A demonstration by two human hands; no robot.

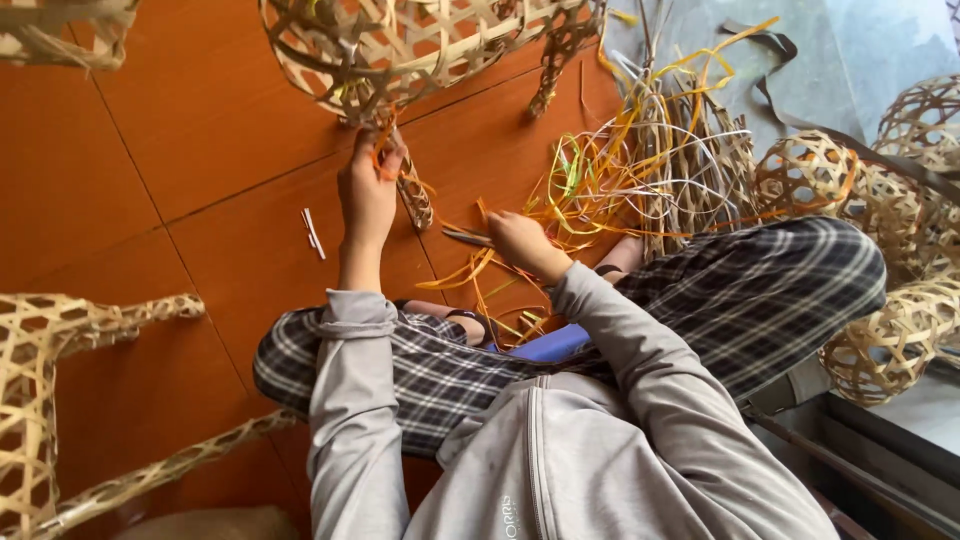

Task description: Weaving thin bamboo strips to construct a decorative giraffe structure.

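My left hand (368,190) is raised and grips the woven leg (412,196) of a large open-weave bamboo figure (400,45) together with an orange strip. My right hand (517,240) reaches down to the floor and closes on thin orange and yellow strips (470,268) beside a dark tool (466,238) that may be scissors. I sit cross-legged in plaid trousers and a grey top on the orange-brown floor (180,130).
A tangled heap of coloured and pale strips (655,160) lies ahead on the right. Round woven bamboo balls (815,175) sit at the right. Another woven bamboo frame (40,390) stands at the left. A small white scrap (313,232) lies on the floor.
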